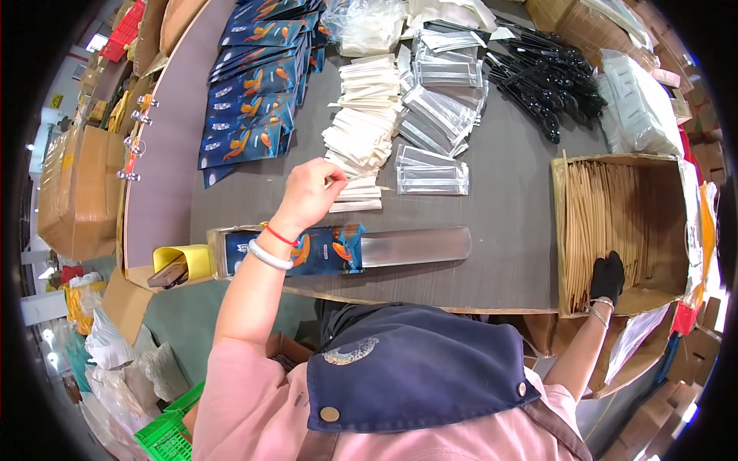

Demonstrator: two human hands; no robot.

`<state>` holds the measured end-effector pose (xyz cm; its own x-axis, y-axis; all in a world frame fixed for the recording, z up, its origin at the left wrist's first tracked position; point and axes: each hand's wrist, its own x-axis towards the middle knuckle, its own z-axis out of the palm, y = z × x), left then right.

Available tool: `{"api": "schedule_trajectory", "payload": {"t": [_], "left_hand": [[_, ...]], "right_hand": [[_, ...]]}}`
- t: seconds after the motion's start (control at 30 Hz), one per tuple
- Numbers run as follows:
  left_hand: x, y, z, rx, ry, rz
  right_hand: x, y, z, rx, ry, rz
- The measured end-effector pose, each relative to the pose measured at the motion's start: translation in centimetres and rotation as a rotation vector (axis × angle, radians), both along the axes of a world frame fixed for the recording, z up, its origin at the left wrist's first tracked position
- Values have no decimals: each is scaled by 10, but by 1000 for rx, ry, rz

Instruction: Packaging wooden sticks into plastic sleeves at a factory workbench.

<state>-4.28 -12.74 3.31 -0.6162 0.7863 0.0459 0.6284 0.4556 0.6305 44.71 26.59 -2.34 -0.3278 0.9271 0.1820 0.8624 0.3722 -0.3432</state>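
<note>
My bare left hand hovers at the near end of a long row of white paper packets. Its fingers are curled into a pinch; whatever lies between the fingertips is too small to make out. Below that forearm lies a metal tray with blue printed pouches in its left part. My right hand, in a black glove, reaches into a cardboard box and touches the thin wooden sticks standing packed there. The right fingers are bent and close together, their tips hidden against the sticks.
Overlapping blue pouches are fanned at the left. Clear plastic packets form a row beside the white ones. Black plastic spoons lie heaped at the far right. A yellow holder sits at the tray's left end.
</note>
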Motion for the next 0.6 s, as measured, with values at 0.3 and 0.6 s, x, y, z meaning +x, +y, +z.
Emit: {"api": "schedule_trajectory", "payload": {"t": [0.3, 0.6], "left_hand": [[49, 91, -39, 51, 348, -168], [47, 90, -14, -10, 54, -186]], "right_hand": [[-6, -4, 6, -52, -32, -147], [-89, -73, 64, -76, 527, 161]]}}
